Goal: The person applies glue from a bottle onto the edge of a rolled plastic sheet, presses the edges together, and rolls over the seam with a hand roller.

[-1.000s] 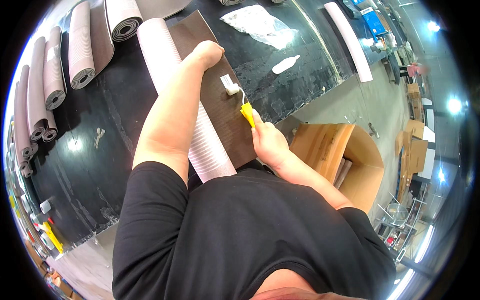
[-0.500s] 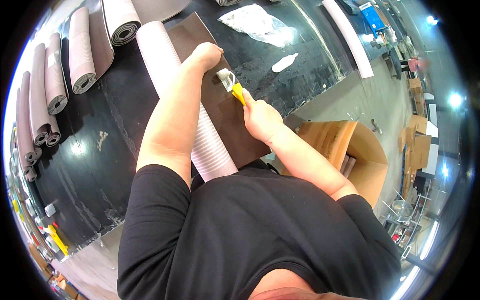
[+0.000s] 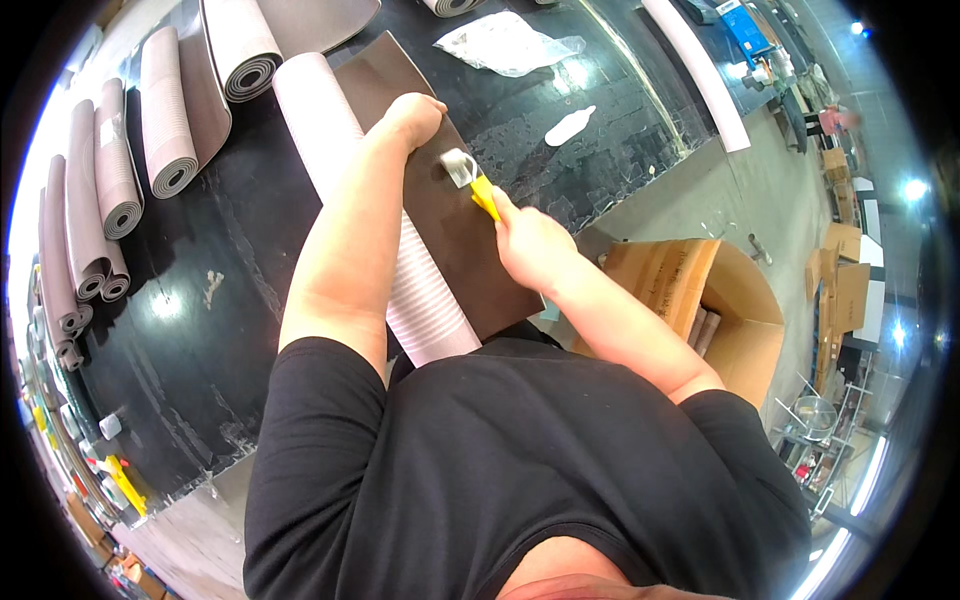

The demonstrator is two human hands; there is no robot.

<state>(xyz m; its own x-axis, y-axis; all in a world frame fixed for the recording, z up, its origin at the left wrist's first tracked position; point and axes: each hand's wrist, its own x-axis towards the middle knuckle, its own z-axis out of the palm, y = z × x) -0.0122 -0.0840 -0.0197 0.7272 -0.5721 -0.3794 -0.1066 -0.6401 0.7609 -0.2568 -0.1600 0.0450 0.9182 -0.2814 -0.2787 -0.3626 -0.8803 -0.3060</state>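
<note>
A partly unrolled yoga mat lies across the black table in front of me, its brown face (image 3: 450,235) up and its pale pink ribbed roll (image 3: 432,290) along the left side. My right hand (image 3: 532,245) grips a small hand roller (image 3: 482,192) by its yellow handle. The light-coloured head of the roller is over the brown face, close to the mat's right edge. Farther up, my left hand (image 3: 413,118) is closed at that same edge, its fingertips curled over it and partly hidden. My left forearm crosses above the pink roll and covers some of it.
Several rolled mats (image 3: 168,120) line the table's left and far side. Beyond the right edge of my mat lie a clear plastic bag (image 3: 510,45) and a white squeeze bottle (image 3: 570,126). An open cardboard box (image 3: 650,285) stands at the right, below the table edge.
The roller and my right hand have shifted slightly toward me and to the right along the mat. My left hand keeps its place at the edge. The whole view has tilted a little.
</note>
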